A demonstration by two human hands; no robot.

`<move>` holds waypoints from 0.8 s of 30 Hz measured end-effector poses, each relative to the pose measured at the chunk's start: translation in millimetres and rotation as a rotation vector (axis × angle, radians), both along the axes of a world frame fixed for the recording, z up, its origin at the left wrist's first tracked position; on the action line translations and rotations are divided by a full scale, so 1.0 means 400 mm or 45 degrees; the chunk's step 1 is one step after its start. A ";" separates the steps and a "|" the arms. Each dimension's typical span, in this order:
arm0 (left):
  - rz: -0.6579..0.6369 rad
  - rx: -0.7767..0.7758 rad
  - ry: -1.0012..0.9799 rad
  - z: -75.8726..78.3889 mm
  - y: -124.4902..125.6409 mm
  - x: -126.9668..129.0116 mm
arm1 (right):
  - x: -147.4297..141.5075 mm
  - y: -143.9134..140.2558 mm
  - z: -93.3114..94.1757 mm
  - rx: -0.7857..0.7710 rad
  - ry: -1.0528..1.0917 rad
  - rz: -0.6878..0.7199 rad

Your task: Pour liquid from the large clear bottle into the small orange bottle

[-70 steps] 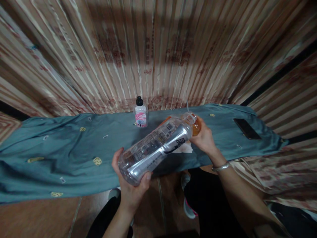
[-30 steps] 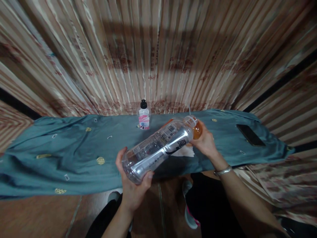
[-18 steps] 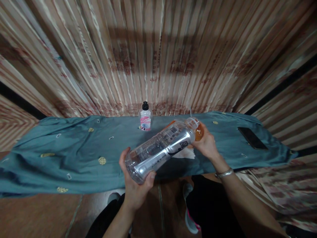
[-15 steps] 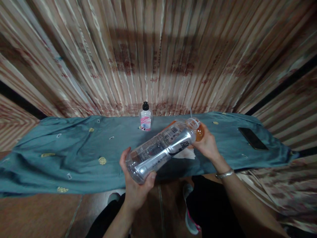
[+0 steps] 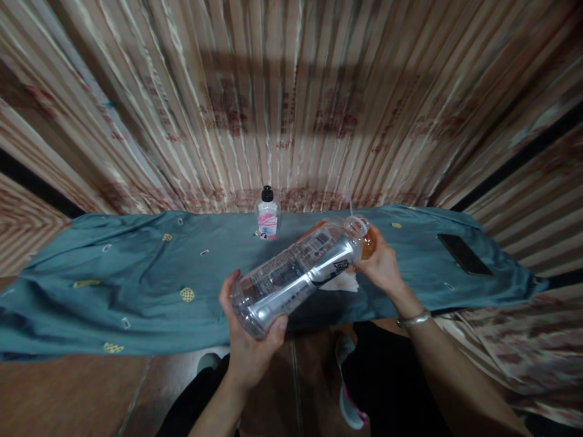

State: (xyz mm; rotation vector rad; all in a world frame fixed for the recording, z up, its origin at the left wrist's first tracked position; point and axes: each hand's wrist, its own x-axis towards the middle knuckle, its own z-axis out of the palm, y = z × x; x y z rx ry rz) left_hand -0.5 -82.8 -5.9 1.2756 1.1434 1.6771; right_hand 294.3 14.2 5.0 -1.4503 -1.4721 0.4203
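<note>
Head: two hands (image 5: 252,349) (image 5: 383,264), one large bottle (image 5: 296,276).

A curtained space, seemingly in a home, is suggested by the pleated, patterned curtains (image 5: 291,109) hung around, the cloth-covered table (image 5: 141,261) and the tiled floor (image 5: 68,388).

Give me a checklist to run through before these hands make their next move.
1. Large bottle held: ok, the left hand grips its base end, and it is tilted.
2. Amber container held: ok, the right hand has it, though part of the grip is hidden.
3. Large bottle's mouth lined up with the amber container: cannot tell, they overlap here.
4. Black-capped bottle upright: ok, standing on the cloth.
5. Phone apart from both hands: ok, lying flat.
</note>
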 end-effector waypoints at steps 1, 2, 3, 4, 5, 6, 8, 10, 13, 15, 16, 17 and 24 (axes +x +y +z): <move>0.000 0.002 0.003 0.000 0.000 0.000 | 0.001 0.000 -0.001 0.000 -0.005 -0.003; 0.000 0.004 0.004 -0.001 0.001 0.001 | 0.001 -0.001 -0.001 -0.002 -0.010 -0.010; -0.001 0.007 0.005 -0.002 0.001 0.001 | 0.001 -0.002 -0.001 -0.003 -0.015 -0.019; -0.004 0.010 0.005 -0.003 0.002 0.000 | 0.001 -0.002 0.000 -0.003 -0.018 -0.027; -0.007 0.012 0.005 -0.004 0.002 0.000 | 0.000 -0.003 0.002 -0.002 -0.021 -0.033; -0.007 0.017 0.008 -0.006 0.002 -0.001 | 0.000 -0.003 0.003 -0.001 -0.024 -0.037; -0.003 0.023 0.013 -0.007 0.002 -0.002 | -0.002 -0.003 0.007 -0.002 -0.030 -0.037; 0.001 0.027 0.023 -0.007 0.002 -0.003 | -0.003 -0.003 0.009 -0.007 -0.035 -0.034; 0.004 0.030 0.025 -0.007 0.002 -0.002 | -0.003 -0.003 0.010 -0.009 -0.036 -0.032; 0.009 0.031 0.026 -0.008 0.002 -0.002 | -0.003 -0.004 0.009 -0.009 -0.033 -0.036; 0.010 0.029 0.027 -0.008 0.002 -0.002 | -0.003 -0.004 0.009 -0.010 -0.030 -0.037; 0.012 0.027 0.028 -0.007 0.002 -0.002 | -0.003 -0.004 0.009 -0.012 -0.028 -0.038; 0.001 0.013 0.024 0.008 0.004 -0.003 | -0.001 -0.002 0.007 0.002 -0.020 -0.037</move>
